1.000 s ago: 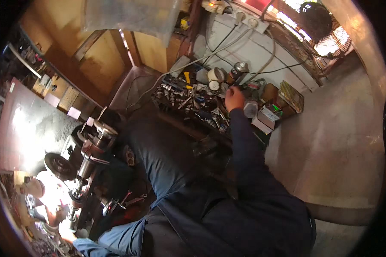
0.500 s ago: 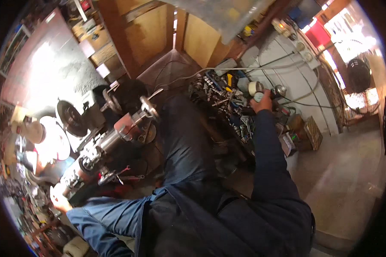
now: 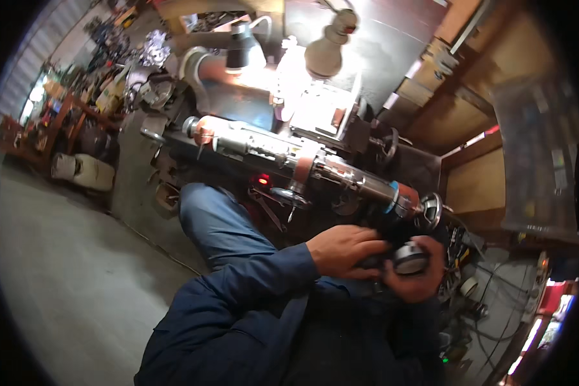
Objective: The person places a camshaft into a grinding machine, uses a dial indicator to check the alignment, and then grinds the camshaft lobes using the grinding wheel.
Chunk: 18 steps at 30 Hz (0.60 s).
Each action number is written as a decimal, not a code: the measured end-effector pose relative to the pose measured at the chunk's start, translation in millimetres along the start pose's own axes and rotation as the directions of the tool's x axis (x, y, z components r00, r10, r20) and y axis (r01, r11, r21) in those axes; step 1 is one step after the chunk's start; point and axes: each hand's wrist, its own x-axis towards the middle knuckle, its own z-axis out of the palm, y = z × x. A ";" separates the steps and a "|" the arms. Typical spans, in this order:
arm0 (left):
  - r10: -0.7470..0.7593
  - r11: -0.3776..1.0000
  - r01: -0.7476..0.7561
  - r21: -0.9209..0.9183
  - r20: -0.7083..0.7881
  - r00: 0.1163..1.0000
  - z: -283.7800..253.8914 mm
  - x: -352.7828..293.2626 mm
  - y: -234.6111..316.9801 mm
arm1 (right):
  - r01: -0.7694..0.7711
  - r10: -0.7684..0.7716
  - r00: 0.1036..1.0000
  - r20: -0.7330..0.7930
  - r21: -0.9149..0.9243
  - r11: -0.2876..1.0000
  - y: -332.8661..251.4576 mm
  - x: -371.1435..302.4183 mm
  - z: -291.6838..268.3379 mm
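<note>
Both your left hand (image 3: 344, 251) and right hand (image 3: 418, 280) clench the round grey metal dial gauge (image 3: 408, 260) just below the long steel lathe shaft (image 3: 302, 161); it is likely light, rigid and fragile, so hold its rim.

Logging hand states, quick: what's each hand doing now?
Left hand: closed around a dark tool.
Right hand: gripping the round metal disc at the tool's end.

Lathe (image 3: 315, 164), work lamp (image 3: 325, 51), plastic canisters (image 3: 83, 170)

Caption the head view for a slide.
Both hands, left hand and right hand, grip a round dial gauge beside a lamp-lit metal lathe.
</note>
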 end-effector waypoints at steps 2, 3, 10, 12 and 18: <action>-0.095 0.994 0.096 -0.061 0.015 0.995 5.8 -32.3 -15.6 | -0.051 0.044 0.995 0.088 0.081 0.995 -13.5 9.2 30.0; -0.045 0.999 0.043 -0.019 -0.086 0.995 2.7 -47.5 -19.9 | -0.268 0.191 0.943 0.271 0.282 0.921 -8.6 7.9 41.2; -0.227 0.964 0.191 -0.186 -0.197 0.954 26.3 -106.0 -25.5 | -0.396 0.237 0.797 0.556 0.185 0.899 -41.9 0.9 80.7; -0.335 0.920 0.265 -0.288 -0.233 0.913 27.9 -106.0 -22.0 | -0.241 0.161 0.842 0.515 0.092 0.966 -58.0 5.9 83.7; -0.689 0.509 0.572 -0.644 0.094 0.719 42.3 -97.6 -31.6 | 0.129 0.045 0.794 0.606 -0.241 0.962 -89.7 -9.3 101.1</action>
